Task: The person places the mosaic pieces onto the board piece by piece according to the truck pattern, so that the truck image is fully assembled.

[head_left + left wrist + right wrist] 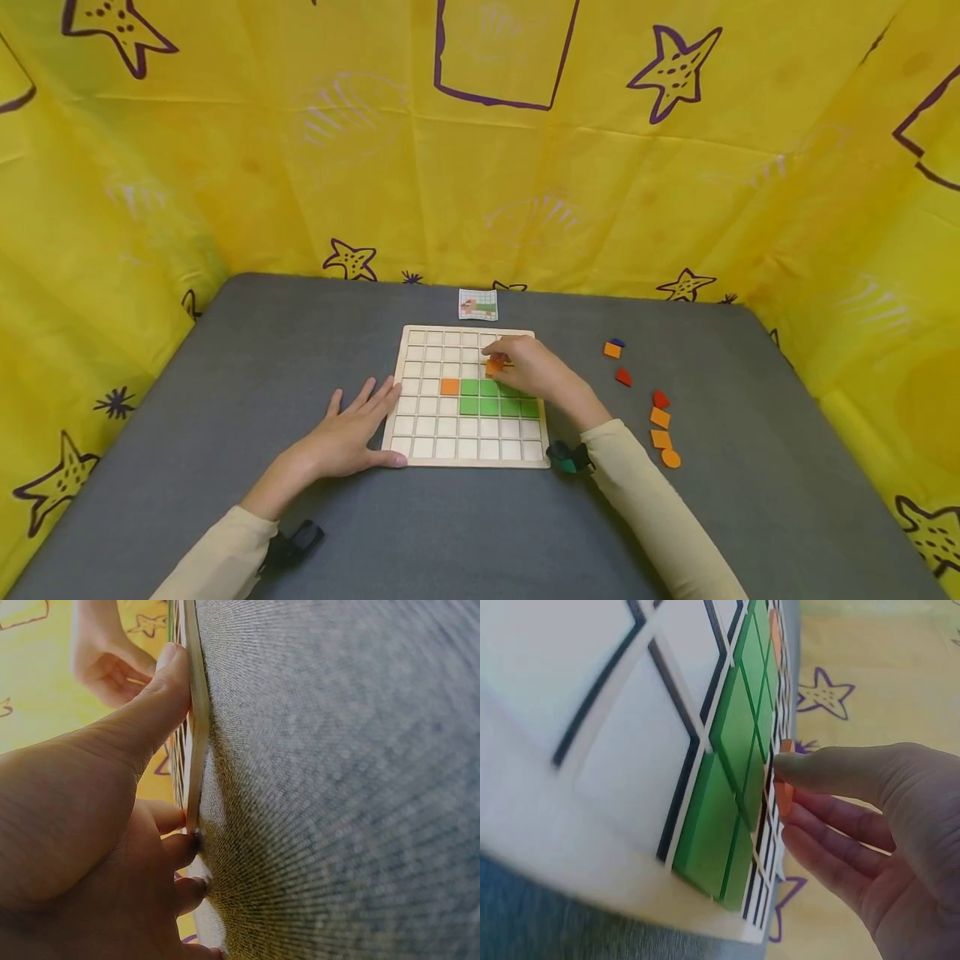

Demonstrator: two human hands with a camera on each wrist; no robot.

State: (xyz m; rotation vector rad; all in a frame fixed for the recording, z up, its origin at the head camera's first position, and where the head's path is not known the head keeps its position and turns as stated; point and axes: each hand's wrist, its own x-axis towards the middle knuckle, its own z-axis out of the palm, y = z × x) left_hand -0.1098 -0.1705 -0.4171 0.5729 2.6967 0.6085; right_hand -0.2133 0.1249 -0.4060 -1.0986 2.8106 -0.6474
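A wooden grid board (465, 463) lies on the table, with green square tiles (489, 407) filling part of two rows. One orange square tile (450, 387) sits in a cell just left of the upper green row. Over the board's upper right part, my right hand (536, 367) pinches another orange tile (494, 367) between thumb and fingers. In the right wrist view this orange tile (785, 796) is tilted up on edge; whether it touches the board I cannot tell. My left hand (341, 437) rests spread at the board's left edge, its thumb on the near left corner.
Behind the board lies a small pattern card (477, 305). Loose pieces are scattered to the right: a red piece (624, 377), an orange square (660, 417), an orange round (671, 458) and others, one of them blue (617, 342). A yellow patterned cloth (390, 183) surrounds the grey table.
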